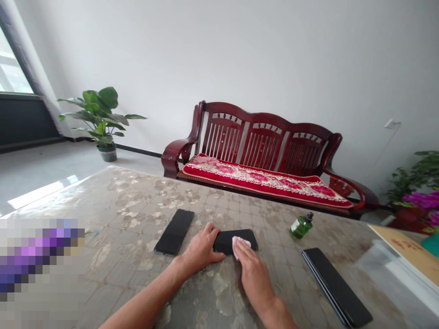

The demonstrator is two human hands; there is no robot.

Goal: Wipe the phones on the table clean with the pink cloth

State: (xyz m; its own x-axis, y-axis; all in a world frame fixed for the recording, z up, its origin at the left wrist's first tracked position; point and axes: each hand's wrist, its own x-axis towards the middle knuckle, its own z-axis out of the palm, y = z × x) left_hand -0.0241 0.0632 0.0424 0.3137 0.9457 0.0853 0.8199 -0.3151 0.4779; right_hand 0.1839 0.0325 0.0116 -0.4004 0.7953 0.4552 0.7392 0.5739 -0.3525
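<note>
A black smartphone (224,242) lies sideways on the patterned tabletop (137,219). My left hand (202,246) grips its left end, thumb at the near edge and fingers at the far edge. In my right hand (255,272) is a small pink cloth (241,242), pressed onto the right part of the phone's dark screen. A second black smartphone (174,231) rests on the table to the left of my left hand. Farther right of my right hand stands a green spray bottle (302,226) with a black top.
At the right, a long black stack (336,285), seemingly of phones, lies near a clear plastic box (394,269) and a tan box or folder (409,244). Beyond the table are a red wooden bench (260,137) and a potted plant (103,123). A blurred patch covers the lower left.
</note>
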